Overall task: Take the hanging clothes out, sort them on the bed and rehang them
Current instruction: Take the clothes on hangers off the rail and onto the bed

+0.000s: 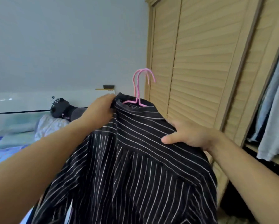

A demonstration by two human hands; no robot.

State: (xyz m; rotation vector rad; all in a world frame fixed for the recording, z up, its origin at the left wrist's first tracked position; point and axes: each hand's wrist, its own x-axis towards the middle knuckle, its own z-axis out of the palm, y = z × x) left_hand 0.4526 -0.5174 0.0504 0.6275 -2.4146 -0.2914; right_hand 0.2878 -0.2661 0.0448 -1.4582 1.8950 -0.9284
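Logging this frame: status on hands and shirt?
Left hand grips collar, right hand grips shoulder of black white-striped shirt. Shirt on pink wire hanger, held up, off the rail. Nothing in the way.

I see dim, flat, bluish daylight with soft shadows, overall softness and blur, and wide-angle bending at the edges.

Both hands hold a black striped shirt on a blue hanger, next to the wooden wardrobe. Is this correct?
Not fully. The hanger is pink, not blue; the head view shows its hook rising above the collar. The rest holds: the left hand grips the shirt at the collar, the right hand holds its shoulder, and the wardrobe stands beside them.
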